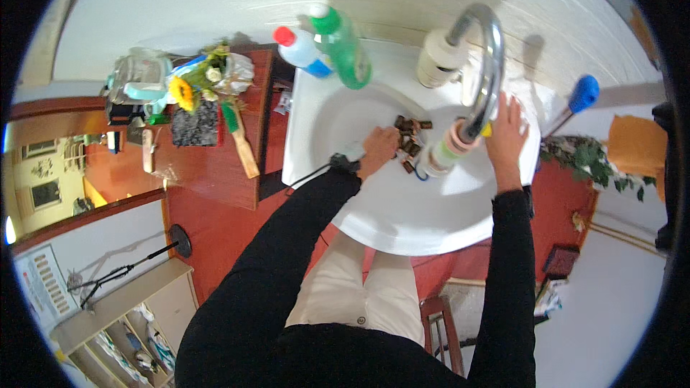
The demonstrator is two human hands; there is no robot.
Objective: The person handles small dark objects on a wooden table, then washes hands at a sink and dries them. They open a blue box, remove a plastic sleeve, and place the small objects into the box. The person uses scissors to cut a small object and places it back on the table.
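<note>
A white washbasin (409, 215) lies before me. My left hand (381, 146) reaches into its bowl, fingers bent at a cluster of small brown, cylinder-like pieces (411, 146); whether it grips one cannot be told. My right hand (505, 129) lies palm down with fingers spread on the basin's right side, beside the curved chrome faucet (493, 59). A pale pink and green attachment (452, 146) is at the faucet's spout end, over the bowl. A bit of something yellow (487, 130) shows between the faucet and my right hand.
Behind the bowl stand a green bottle (347, 54), a red-capped bottle (303, 49) and a cream container (437, 59). A blue-headed brush or similar tool (583, 91) leans at right. Left, a reddish wooden cabinet (205, 172) holds artificial-looking flowers (183, 92) and a green-bristled brush (241, 143).
</note>
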